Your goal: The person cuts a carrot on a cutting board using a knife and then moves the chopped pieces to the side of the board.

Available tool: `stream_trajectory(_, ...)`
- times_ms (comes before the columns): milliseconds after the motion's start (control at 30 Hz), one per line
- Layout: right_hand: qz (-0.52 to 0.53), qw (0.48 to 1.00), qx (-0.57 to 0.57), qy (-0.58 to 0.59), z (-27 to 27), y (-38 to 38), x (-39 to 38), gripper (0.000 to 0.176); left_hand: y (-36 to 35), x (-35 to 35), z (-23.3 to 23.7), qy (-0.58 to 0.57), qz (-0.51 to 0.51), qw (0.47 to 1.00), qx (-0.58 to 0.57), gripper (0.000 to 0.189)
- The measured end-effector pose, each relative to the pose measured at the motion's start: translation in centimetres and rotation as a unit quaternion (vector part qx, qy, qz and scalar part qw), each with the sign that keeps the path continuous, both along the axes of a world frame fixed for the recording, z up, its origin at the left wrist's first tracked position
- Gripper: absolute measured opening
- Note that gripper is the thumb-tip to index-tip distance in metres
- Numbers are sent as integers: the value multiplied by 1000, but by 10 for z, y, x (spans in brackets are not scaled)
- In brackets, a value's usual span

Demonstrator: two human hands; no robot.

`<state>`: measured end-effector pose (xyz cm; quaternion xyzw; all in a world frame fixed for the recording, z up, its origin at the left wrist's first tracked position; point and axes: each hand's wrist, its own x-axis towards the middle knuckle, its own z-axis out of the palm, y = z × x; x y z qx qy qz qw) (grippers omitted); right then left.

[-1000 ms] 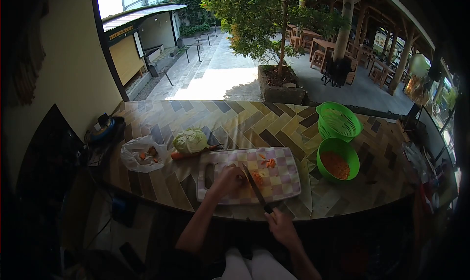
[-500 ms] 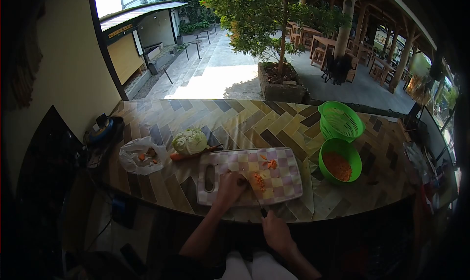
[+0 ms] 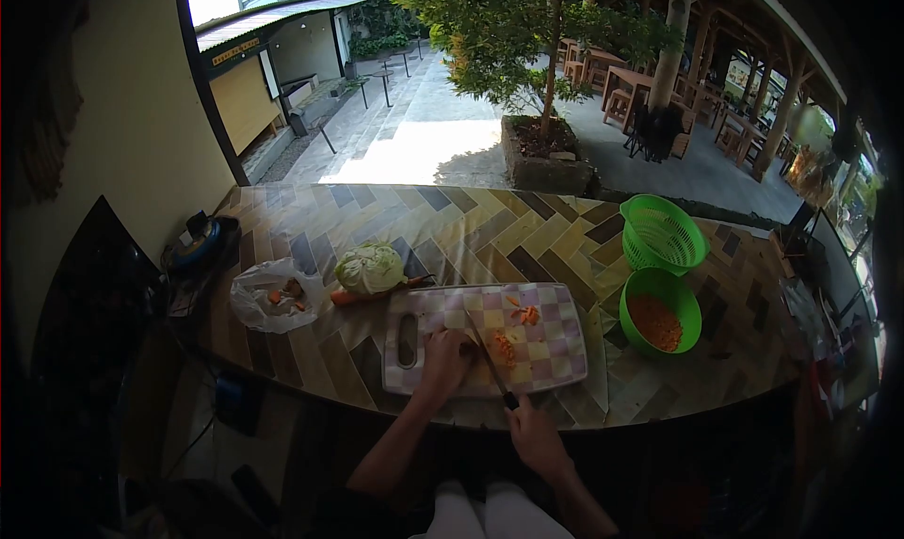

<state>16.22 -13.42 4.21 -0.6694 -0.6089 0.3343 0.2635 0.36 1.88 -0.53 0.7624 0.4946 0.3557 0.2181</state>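
My right hand (image 3: 537, 442) grips the black handle of a knife (image 3: 492, 362), whose blade slants up and left across the checkered cutting board (image 3: 556, 365). Fingers curled, my left hand (image 3: 443, 362) rests on the board left of the blade, closed on a carrot piece (image 3: 467, 349) that shows only in part. Chopped carrot (image 3: 505, 351) lies just right of the blade. Farther back on the board is a second small pile of carrot pieces (image 3: 527, 314).
Behind the board's left side sit a cabbage (image 3: 369, 267) and a whole carrot (image 3: 350, 297). A clear plastic bag (image 3: 254, 305) holds scraps at left. To the right stand a green bowl (image 3: 692, 327) of chopped orange bits and a green strainer basket (image 3: 640, 249).
The knife has shifted slightly, and its blade now shows longer above the board. My left hand stays at the carrot piece. The whole view has moved a little.
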Motion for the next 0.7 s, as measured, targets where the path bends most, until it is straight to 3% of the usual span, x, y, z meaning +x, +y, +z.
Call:
stream_trajectory(100,-6,1000,-5,-20,1,-1,-3,26,3,0,-6,-24,-1,997,70,12)
stream_trajectory(300,7,999,-28,-33,-4,11,0,27,-10,4,11,30,36,996,77,7)
stream_trajectory(500,-14,1000,-1,-2,-2,14,-2,26,-9,6,9,46,42,997,54,9)
stream_trajectory(600,-11,1000,-4,11,3,4,-5,27,-8,3,11,38,20,999,-20,10)
stream_trajectory(700,-6,1000,2,-9,-11,5,-5,27,-3,0,-1,3,8,1000,4,9)
